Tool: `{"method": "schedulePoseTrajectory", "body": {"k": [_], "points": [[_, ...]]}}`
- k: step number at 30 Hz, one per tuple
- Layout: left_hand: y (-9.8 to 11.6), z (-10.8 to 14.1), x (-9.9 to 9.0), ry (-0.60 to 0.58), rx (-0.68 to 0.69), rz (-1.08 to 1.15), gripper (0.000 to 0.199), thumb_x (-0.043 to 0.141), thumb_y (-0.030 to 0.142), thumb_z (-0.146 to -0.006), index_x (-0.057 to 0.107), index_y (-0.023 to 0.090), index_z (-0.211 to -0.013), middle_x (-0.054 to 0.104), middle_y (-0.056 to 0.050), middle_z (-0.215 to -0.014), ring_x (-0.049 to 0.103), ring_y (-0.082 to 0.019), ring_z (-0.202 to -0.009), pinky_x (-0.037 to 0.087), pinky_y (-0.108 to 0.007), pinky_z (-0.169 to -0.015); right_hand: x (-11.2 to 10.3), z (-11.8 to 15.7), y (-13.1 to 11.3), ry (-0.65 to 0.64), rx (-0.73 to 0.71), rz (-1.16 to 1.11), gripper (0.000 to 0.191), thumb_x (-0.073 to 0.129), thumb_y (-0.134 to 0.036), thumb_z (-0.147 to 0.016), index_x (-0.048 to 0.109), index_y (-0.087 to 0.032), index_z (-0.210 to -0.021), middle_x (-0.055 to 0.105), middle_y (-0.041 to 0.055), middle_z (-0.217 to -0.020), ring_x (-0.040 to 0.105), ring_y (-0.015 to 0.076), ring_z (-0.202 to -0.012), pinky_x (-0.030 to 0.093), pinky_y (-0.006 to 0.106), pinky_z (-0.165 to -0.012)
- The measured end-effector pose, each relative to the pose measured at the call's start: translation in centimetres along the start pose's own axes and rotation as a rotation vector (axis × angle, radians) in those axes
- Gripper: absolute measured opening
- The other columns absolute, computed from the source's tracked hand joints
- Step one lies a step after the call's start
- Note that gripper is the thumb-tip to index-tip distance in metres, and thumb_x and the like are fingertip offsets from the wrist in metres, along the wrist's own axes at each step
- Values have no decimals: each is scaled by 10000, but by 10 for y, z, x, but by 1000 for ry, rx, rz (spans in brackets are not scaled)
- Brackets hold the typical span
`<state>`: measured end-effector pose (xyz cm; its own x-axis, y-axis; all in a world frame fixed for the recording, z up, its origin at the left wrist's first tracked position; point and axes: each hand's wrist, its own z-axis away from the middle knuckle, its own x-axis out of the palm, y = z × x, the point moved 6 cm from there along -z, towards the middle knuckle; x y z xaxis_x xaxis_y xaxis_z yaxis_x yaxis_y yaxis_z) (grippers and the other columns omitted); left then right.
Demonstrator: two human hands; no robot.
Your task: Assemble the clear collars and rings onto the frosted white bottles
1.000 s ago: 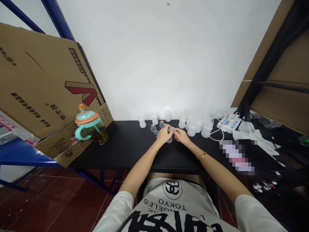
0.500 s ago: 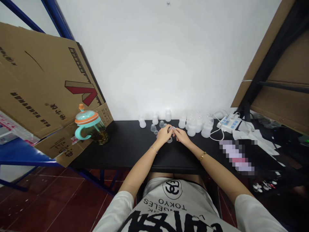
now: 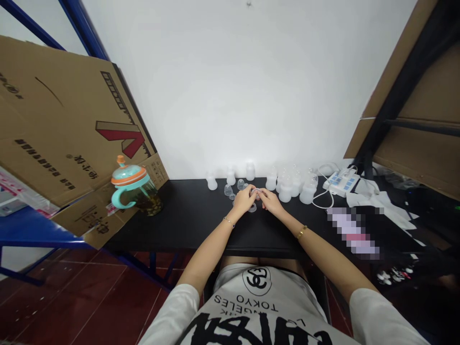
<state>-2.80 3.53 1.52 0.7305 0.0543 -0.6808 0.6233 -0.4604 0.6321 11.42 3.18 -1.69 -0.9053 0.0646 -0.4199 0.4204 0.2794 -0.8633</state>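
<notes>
Left hand (image 3: 245, 200), right hand (image 3: 271, 202) together, pinching small clear part (image 3: 256, 191)
Over black desk (image 3: 187, 215); frosted bottles (image 3: 285, 193) at 12 o'clock

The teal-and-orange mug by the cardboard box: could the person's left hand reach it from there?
Probably yes, with a stretch: nothing stands between the left hand and the mug along the black table top.
</notes>
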Motion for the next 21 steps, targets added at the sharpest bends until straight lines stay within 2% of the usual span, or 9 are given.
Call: {"method": "schedulePoseTrajectory", "body": {"k": [4, 10, 21], "points": [[0, 0, -1, 1, 5, 5, 233, 505, 388, -975, 662, 265, -1094, 689, 12, -751, 657, -185, -715, 443, -267, -688, 1, 1, -1, -2, -4, -14, 328, 470, -480, -965, 628, -219, -1087, 717, 2, -803, 535, 90, -419, 436, 206, -421], [2, 0, -2, -1, 13, 17, 227, 503, 374, -972, 671, 262, -1076, 671, 16, -719, 648, -179, -691, 438, -261, -677, -1, 3, -4, 21, -23, -16, 299, 489, -471, -946, 615, -215, -1034, 669, -20, -713, 536, 97, -425, 421, 205, -420], [2, 1, -2, 2, 13, 44, 195, 521, 355, -960, 677, 255, -1024, 649, 27, -681, 627, -168, -630, 427, -255, -640, -3, 4, -8, 31, -47, -32, 366, 503, -536, -925, 627, -196, -976, 647, -13, -657, 530, 110, -428, 409, 215, -413]]}}
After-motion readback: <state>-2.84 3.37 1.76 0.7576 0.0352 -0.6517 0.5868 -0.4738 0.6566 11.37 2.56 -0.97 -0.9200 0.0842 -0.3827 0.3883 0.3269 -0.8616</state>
